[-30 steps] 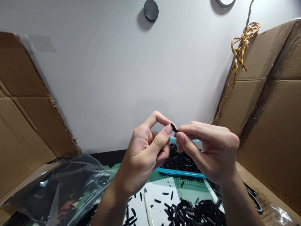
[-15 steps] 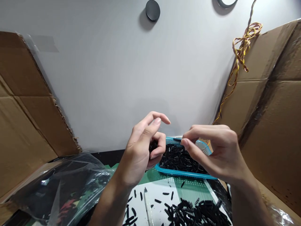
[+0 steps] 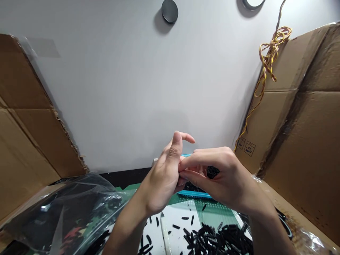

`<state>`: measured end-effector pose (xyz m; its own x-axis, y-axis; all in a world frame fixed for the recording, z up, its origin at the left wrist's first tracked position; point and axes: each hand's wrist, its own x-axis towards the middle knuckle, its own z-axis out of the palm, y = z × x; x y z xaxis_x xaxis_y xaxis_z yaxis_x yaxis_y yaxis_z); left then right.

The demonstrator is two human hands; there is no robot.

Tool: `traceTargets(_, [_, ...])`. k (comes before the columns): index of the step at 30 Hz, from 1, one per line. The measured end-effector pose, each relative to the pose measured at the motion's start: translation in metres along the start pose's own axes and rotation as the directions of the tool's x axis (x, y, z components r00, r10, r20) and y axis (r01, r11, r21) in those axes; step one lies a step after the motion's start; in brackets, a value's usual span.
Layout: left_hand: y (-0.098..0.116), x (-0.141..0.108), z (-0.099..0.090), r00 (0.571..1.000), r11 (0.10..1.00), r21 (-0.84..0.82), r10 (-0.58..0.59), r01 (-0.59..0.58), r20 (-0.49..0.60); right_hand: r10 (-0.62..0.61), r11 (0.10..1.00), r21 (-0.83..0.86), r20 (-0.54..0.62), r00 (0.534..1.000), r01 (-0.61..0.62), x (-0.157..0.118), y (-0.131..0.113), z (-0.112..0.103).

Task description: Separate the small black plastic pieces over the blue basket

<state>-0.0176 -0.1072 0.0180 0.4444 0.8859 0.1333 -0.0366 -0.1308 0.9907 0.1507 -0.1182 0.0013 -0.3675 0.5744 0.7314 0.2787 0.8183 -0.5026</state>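
My left hand (image 3: 163, 182) is raised at the centre, thumb up and index finger reaching out, with its other fingers curled in. Small black pieces showed inside those curled fingers a moment earlier; now they are hidden. My right hand (image 3: 223, 173) pinches thumb and forefinger together against the left hand's curled fingers. What lies in that pinch is hidden. Behind both hands sits a blue plastic basket (image 3: 195, 194) holding many slim black pieces (image 3: 212, 171). Below, a heap of similar black pieces (image 3: 217, 239) lies on white paper and a green mat.
A white pen-like stick (image 3: 165, 233) lies on the paper (image 3: 183, 209) among scattered black pieces. On the left is a clear plastic bag (image 3: 66, 212). Cardboard walls (image 3: 23, 106) stand at both sides, and twisted wire (image 3: 272, 53) hangs at the right.
My right hand has moved left from over the basket, bringing its pinch against my left hand. The left thumb has lifted upright. A thin black piece seen in the right pinch is now hidden.
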Motion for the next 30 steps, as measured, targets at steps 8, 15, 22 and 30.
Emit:
traceTargets(8, [-0.0032,0.0088,-0.0056,0.998,0.995,-0.092,0.038,-0.032,0.054,0.037,0.996,0.09,-0.206,0.978,-0.018,-0.0024,-0.0004,-0.0025])
traceTargets(15, [0.0025,0.0034,-0.0059,0.986,0.984,-0.156,0.11,-0.09,0.126,0.135,0.939,0.345,-0.327,0.935,-0.015,-0.0005,0.0064,-0.0059])
traceTargets(22, [0.0013,0.0042,-0.0081,0.978,0.98,-0.154,0.149,-0.126,0.145,0.184,0.913,0.404,-0.289,0.939,-0.055,0.0,0.007,-0.0049])
traceTargets(30, [0.0008,0.0051,-0.0089,0.983,0.977,-0.17,0.15,-0.131,0.105,0.17,0.922,0.383,-0.287,0.943,-0.05,0.0005,0.0074,-0.0044])
